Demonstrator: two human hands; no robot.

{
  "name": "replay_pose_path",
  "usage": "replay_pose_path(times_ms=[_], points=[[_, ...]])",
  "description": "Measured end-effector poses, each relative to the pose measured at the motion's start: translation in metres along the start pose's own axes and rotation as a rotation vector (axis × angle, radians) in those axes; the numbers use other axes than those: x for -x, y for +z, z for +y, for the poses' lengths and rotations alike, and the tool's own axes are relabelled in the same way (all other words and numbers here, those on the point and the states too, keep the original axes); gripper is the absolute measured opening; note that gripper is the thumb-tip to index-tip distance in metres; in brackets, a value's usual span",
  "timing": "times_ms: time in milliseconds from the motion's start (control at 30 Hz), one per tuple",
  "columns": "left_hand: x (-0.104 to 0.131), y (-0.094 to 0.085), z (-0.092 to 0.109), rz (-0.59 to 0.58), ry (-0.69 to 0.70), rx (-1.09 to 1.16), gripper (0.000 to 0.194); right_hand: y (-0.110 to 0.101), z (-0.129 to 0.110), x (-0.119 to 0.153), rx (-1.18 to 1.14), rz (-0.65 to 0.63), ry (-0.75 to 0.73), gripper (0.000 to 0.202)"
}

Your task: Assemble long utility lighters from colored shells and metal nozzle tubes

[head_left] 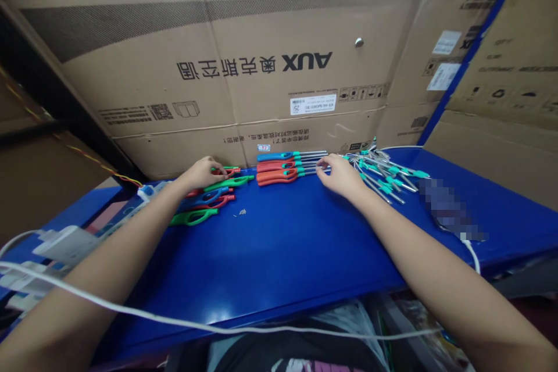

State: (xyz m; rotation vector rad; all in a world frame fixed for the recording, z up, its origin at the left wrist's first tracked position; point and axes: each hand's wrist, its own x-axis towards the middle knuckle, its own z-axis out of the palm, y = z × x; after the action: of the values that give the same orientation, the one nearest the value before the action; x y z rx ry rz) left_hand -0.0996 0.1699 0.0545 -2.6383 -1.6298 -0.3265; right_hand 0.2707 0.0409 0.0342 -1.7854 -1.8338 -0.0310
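Note:
My left hand (204,174) is at the far end of a pile of coloured plastic lighter handles, its fingers closed on a red lighter handle (232,171). Beside it lie a green handle (229,182), a blue one (208,197) and another green one (194,217). In the middle, several long-necked lighters lie side by side, a blue lighter (275,157) at the back and an orange lighter (277,177) in front, metal tubes pointing right. At those tube tips is my right hand (342,176), fingers curved and apart from the thumb, with nothing visibly gripped.
A heap of metal tubes with green collars (387,171) lies right of my right hand. Tiny metal pieces (242,211) lie on the blue table (270,261). A blurred dark object (449,209) has a white cable. Power plugs (65,244) stand left; a white cable (174,321) crosses in front. Cardboard (261,23) walls the back.

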Motion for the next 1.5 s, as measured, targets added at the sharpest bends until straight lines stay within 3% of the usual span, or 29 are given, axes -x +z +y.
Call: replay_pose_path(times_ms=[267,467,600,700,867,1000,1133,1267,1367,1500], points=[[-0.003,-0.011,0.005,0.026,-0.043,-0.115,0.022,0.005,-0.002,0.003,-0.052,0.001,-0.058,0.016],[0.006,-0.028,0.029,0.149,-0.077,-0.190,0.035,0.007,-0.007,0.005,-0.136,0.036,-0.134,0.015],[0.017,-0.036,0.066,0.276,0.078,-0.093,0.030,0.010,-0.012,0.005,-0.287,0.036,-0.159,0.017],[0.034,-0.033,0.107,0.263,0.213,-0.057,0.026,0.007,-0.015,0.007,-0.460,-0.039,-0.190,0.021],[0.063,-0.005,0.170,0.085,0.446,-0.104,0.025,-0.003,-0.017,0.013,-0.575,-0.389,-0.413,0.043],[0.071,0.020,0.194,0.036,0.538,-0.056,0.022,-0.006,-0.012,0.014,-0.499,-0.574,-0.543,0.018],[0.074,0.031,0.193,0.050,0.605,0.095,0.018,-0.004,-0.003,0.011,-0.404,-0.670,-0.521,0.014],[0.084,0.030,0.177,0.053,0.521,0.151,0.033,-0.006,0.000,0.010,-0.368,-0.621,-0.478,0.016],[0.095,0.029,0.158,0.044,0.411,0.173,0.049,-0.009,-0.004,0.008,-0.372,-0.513,-0.434,0.015],[0.107,0.029,0.135,0.114,0.291,0.261,0.058,-0.010,-0.007,0.005,-0.318,-0.254,-0.246,0.013]])
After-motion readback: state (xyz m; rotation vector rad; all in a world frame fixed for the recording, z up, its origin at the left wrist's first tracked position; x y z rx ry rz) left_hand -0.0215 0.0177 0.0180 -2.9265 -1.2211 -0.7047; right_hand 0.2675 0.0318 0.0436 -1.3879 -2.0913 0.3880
